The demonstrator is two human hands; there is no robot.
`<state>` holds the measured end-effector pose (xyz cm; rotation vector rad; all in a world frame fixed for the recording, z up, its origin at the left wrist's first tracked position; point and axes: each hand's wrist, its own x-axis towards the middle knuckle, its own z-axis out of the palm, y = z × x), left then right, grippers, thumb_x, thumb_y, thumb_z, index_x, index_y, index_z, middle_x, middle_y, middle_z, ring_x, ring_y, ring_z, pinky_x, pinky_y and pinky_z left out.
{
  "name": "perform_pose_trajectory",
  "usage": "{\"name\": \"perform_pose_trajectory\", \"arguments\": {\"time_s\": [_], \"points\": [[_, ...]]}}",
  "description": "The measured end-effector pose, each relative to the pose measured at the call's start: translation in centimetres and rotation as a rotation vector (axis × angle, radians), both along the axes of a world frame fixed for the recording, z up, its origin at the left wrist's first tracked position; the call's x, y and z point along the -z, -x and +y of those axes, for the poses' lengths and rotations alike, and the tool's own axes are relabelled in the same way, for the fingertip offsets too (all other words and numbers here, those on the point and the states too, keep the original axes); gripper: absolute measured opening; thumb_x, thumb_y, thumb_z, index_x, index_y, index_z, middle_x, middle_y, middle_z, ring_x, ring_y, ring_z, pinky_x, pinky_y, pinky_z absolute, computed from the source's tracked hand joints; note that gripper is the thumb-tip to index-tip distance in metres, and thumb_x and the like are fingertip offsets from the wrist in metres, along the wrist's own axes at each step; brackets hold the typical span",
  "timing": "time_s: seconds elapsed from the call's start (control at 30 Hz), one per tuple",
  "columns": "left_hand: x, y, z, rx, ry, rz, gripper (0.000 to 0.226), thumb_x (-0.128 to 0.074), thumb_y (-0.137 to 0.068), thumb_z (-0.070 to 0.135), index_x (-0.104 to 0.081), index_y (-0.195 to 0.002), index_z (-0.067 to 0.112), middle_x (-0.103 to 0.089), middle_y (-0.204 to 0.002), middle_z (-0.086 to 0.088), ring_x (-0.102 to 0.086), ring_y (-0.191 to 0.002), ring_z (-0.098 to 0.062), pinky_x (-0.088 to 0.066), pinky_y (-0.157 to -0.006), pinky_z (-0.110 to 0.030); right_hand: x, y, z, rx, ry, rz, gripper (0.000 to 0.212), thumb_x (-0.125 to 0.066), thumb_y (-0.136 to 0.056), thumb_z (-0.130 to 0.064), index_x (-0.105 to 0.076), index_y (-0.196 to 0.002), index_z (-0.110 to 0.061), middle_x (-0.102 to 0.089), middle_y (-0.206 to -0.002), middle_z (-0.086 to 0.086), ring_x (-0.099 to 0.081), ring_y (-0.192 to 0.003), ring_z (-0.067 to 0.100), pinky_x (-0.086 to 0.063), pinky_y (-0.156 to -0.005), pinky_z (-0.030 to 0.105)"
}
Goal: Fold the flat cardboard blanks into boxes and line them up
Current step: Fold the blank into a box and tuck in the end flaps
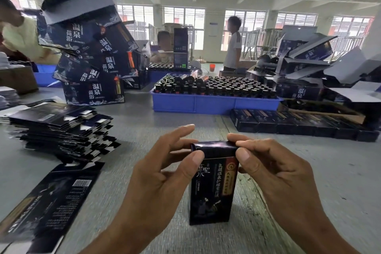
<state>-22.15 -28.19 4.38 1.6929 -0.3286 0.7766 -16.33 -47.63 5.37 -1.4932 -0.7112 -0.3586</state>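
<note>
A grey table (144, 121) is seen in a bright workshop. An upright dark box (212, 187) stands at its near edge, its top flap pinched by the left hand (165, 171), thumb in front, and by the right hand (274, 167), fingers curled over the flap. Flat blanks (61, 130) are stacked left; finished boxes (299, 123) are lined up right, behind them a blue tray (206, 104) of bottles (216, 86).

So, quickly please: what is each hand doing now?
Left hand: pinches the top of the box.
Right hand: pinches the box's top flap too.
</note>
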Motion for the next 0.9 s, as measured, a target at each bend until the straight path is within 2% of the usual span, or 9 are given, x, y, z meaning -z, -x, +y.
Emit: {"name": "perform_pose_trajectory", "arguments": {"time_s": [0.07, 0.13, 0.3, 0.4, 0.53, 0.67, 0.8, 0.83, 0.9], "points": [[0.0, 0.1, -0.1, -0.011, -0.069, -0.035, 0.033, -0.061, -0.093, 0.039, -0.062, -0.125, 0.048, -0.068, -0.119, 0.013, -0.066, -0.115, -0.009, -0.057, -0.078, -0.016, 0.0, 0.0, -0.1, -0.008, 0.003, -0.002, 0.013, -0.067, -0.083, -0.029, -0.076, -0.092, -0.031, -0.075, -0.113, -0.013, -0.071, -0.104, 0.008, -0.058, -0.077, 0.019], [-0.1, 0.1, -0.2, -0.038, -0.136, -0.083, 0.028, -0.058, -0.096, 0.032, -0.068, -0.121, 0.038, -0.067, -0.118, 0.012, -0.064, -0.115, -0.010, -0.057, -0.076, -0.015, 0.0, 0.0, -0.1, -0.001, 0.028, -0.016, 0.013, -0.067, -0.084, -0.029, -0.075, -0.093, -0.033, -0.074, -0.113, -0.014, -0.071, -0.104, 0.007, -0.058, -0.078, 0.018], [-0.1, 0.1, -0.1, -0.048, -0.155, -0.106, 0.025, -0.059, -0.094, 0.029, -0.075, -0.112, 0.028, -0.068, -0.119, 0.008, -0.064, -0.116, -0.014, -0.056, -0.077, -0.016, 0.0, -0.1, -0.3, 0.025, 0.096, -0.057, 0.014, -0.067, -0.084, -0.036, -0.073, -0.096, -0.036, -0.073, -0.115, -0.019, -0.070, -0.107, 0.006, -0.059, -0.082, 0.022], [0.0, 0.1, 0.2, -0.079, -0.193, -0.128, 0.025, -0.061, -0.092, 0.028, -0.077, -0.111, 0.023, -0.069, -0.119, 0.008, -0.066, -0.113, -0.014, -0.055, -0.076, -0.015, 0.0, -0.2, -0.5, 0.064, 0.159, -0.150, 0.012, -0.069, -0.085, -0.035, -0.073, -0.096, -0.034, -0.072, -0.117, -0.020, -0.069, -0.109, 0.005, -0.059, -0.082, 0.024], [0.2, -0.2, 0.6, -0.093, -0.227, -0.162, 0.024, -0.064, -0.091, 0.027, -0.076, -0.111, 0.021, -0.069, -0.119, 0.007, -0.067, -0.111, -0.014, -0.057, -0.075, -0.018, 0.2, -0.5, -0.5, 0.097, 0.191, -0.223, 0.010, -0.073, -0.088, -0.031, -0.072, -0.098, -0.032, -0.071, -0.118, -0.021, -0.069, -0.110, 0.006, -0.059, -0.080, 0.024], [0.2, -0.4, 0.7, -0.108, -0.249, -0.175, 0.023, -0.064, -0.090, 0.028, -0.076, -0.109, 0.020, -0.069, -0.117, 0.006, -0.068, -0.109, -0.013, -0.058, -0.075, -0.019, 0.3, -0.6, -0.5, 0.112, 0.186, -0.221, 0.010, -0.072, -0.089, -0.037, -0.072, -0.098, -0.034, -0.070, -0.119, -0.022, -0.068, -0.110, 0.005, -0.059, -0.081, 0.023], [0.5, -0.6, 1.0, -0.096, -0.271, -0.130, 0.026, -0.064, -0.091, 0.032, -0.073, -0.114, 0.025, -0.066, -0.121, 0.011, -0.066, -0.113, -0.011, -0.058, -0.076, -0.017, 0.6, -0.6, -0.2, 0.136, 0.210, -0.213, 0.013, -0.066, -0.091, -0.045, -0.068, -0.102, -0.039, -0.067, -0.122, -0.027, -0.066, -0.112, 0.000, -0.057, -0.079, 0.017], [0.8, -0.6, 1.2, -0.078, -0.286, -0.091, 0.030, -0.067, -0.091, 0.034, -0.069, -0.120, 0.032, -0.065, -0.123, 0.014, -0.065, -0.115, -0.009, -0.057, -0.077, -0.017, 0.7, -0.7, -0.1, 0.140, 0.230, -0.203, 0.016, -0.065, -0.091, -0.047, -0.066, -0.106, -0.041, -0.065, -0.125, -0.030, -0.064, -0.112, -0.002, -0.055, -0.078, 0.014], [1.4, -0.8, 1.5, -0.021, -0.296, 0.072, 0.051, -0.073, -0.090, 0.036, -0.051, -0.132, 0.055, -0.063, -0.124, 0.024, -0.062, -0.116, 0.000, -0.056, -0.079, -0.015, 1.1, -0.7, -0.1, 0.156, 0.310, -0.187, 0.030, -0.062, -0.088, -0.050, -0.058, -0.118, -0.050, -0.058, -0.130, -0.036, -0.060, -0.115, -0.008, -0.051, -0.081, 0.008]]}}
